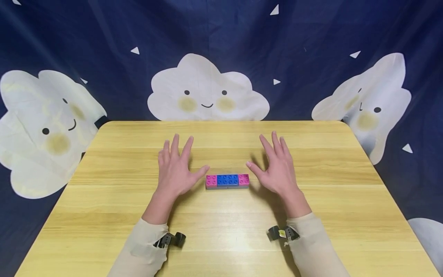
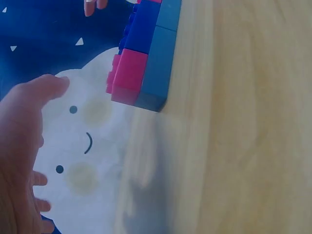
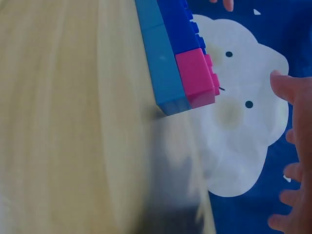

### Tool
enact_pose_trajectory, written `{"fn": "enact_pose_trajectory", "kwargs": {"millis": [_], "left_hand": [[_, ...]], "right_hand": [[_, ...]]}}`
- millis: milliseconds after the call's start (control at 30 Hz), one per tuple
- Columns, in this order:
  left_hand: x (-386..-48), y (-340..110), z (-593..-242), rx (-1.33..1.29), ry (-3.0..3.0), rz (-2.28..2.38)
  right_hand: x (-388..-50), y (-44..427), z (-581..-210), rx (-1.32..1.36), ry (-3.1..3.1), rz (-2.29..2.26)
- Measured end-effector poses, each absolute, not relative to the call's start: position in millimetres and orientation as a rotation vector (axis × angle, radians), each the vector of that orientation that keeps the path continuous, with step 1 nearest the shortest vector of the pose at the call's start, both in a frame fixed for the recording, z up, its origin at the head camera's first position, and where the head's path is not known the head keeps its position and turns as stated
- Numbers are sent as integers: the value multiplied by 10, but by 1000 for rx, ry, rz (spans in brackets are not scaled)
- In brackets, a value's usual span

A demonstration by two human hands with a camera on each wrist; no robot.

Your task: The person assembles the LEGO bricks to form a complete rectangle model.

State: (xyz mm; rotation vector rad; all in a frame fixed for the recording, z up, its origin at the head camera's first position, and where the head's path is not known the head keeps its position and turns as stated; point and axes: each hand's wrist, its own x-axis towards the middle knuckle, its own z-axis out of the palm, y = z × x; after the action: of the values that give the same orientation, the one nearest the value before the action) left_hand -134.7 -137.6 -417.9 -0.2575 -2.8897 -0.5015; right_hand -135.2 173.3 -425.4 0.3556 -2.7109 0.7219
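Observation:
A row of toy building bricks lies on the wooden table between the two hands. Its top layer has a blue brick in the middle and a pink brick at either end; grey-blue bricks form the layer below. To the left of the row, the left hand hovers with fingers spread, its thumb close to the left pink end but apart from it. On the other side the right hand is likewise spread, thumb toward the right pink end, touching nothing.
The wooden table has rounded far corners. Behind it hangs a dark blue cloth with white clouds and small triangles. A small black camera mount is strapped to each sleeve near the wrist.

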Motion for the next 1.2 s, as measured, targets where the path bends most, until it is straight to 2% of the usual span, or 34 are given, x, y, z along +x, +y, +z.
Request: {"fn": "enact_pose_trajectory", "kwargs": {"millis": [533, 1200], "left_hand": [[-1380, -1440, -4089, -97, -2912, -255], [-1384, -1426, -4149, -103, -2897, -296]], "right_hand": [[-1429, 1771, -4192, 121, -2771, 430], [-1409, 1805, -4272, 116, -2808, 386]]}}
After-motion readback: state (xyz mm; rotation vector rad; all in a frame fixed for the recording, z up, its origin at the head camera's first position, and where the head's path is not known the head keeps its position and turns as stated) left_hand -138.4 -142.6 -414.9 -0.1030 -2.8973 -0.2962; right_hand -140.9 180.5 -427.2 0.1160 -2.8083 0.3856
